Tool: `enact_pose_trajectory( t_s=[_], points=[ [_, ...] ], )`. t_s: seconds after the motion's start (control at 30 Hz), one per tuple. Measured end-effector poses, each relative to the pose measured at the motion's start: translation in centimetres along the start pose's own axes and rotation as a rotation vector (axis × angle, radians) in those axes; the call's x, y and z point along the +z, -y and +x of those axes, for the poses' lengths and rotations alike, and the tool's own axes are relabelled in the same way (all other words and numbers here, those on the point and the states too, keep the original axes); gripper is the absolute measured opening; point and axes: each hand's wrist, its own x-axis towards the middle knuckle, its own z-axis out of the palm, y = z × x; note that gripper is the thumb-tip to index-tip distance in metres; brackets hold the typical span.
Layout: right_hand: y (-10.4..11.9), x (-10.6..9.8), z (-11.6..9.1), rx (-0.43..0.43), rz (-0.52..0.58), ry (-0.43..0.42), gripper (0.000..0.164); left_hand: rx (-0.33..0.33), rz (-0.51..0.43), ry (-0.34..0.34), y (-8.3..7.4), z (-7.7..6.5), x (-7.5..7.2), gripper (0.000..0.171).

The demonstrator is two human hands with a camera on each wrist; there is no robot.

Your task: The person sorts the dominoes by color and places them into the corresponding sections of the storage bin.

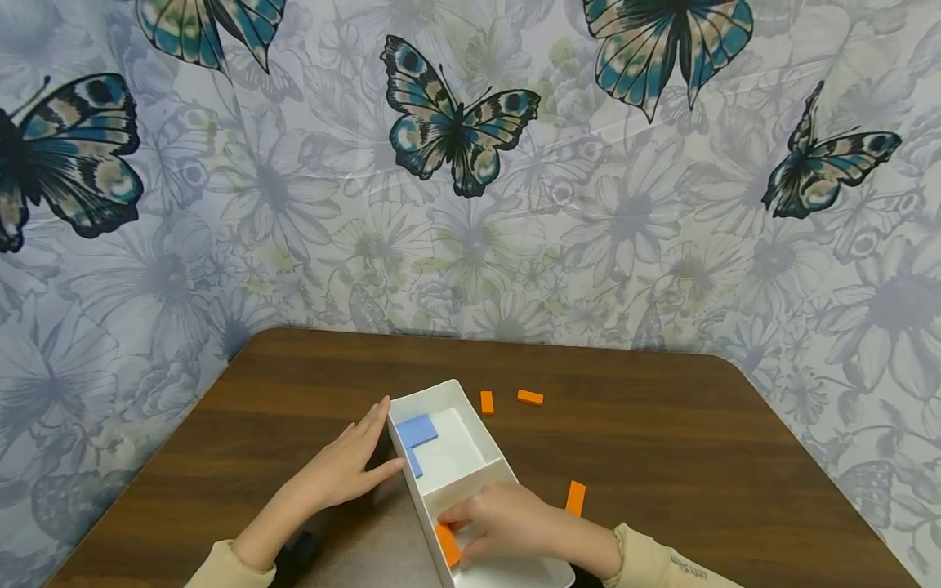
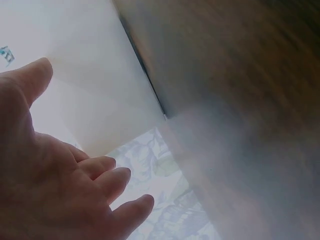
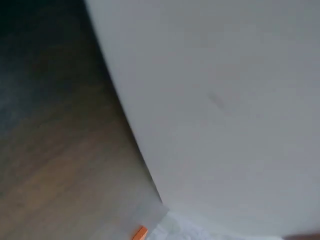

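One flat orange block (image 1: 446, 544) sits pinched in the right hand (image 1: 507, 523) fingers; left hand (image 1: 345, 469) fingers rest straight against the white tray (image 1: 470, 396).

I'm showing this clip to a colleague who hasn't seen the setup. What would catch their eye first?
Probably the white divided tray at the near middle of the brown table, with both hands at it. The left hand rests flat against its left wall beside the blue pieces in the far compartment, while the right hand holds an orange block in the near one. Three more orange blocks lie loose on the table to the tray's right.
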Motion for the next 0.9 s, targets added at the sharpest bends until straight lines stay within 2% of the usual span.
enact_pose_trajectory(
  t_s=[0.13, 0.43, 0.7, 0.9],
  points=[
    [0.35, 0.28, 0.25, 0.000, -0.045, 0.005, 0.042, 0.006, 0.027, 0.003, 0.11, -0.02, -0.01, 0.092],
    [0.94, 0.97, 0.46, -0.029, -0.242, -0.047, 0.043, -0.006, 0.027, 0.011, 0.04, -0.03, 0.08, 0.092],
    [0.82, 1.06, 0.27, -0.020, -0.192, -0.060, 0.041, -0.003, 0.025, 0.010, -0.18, -0.03, 0.02, 0.091],
    [0.64, 0.65, 0.08, 0.003, -0.099, -0.037, 0.040, -0.003, 0.036, 0.012, -0.21, -0.03, 0.08, 0.090]
  ],
)
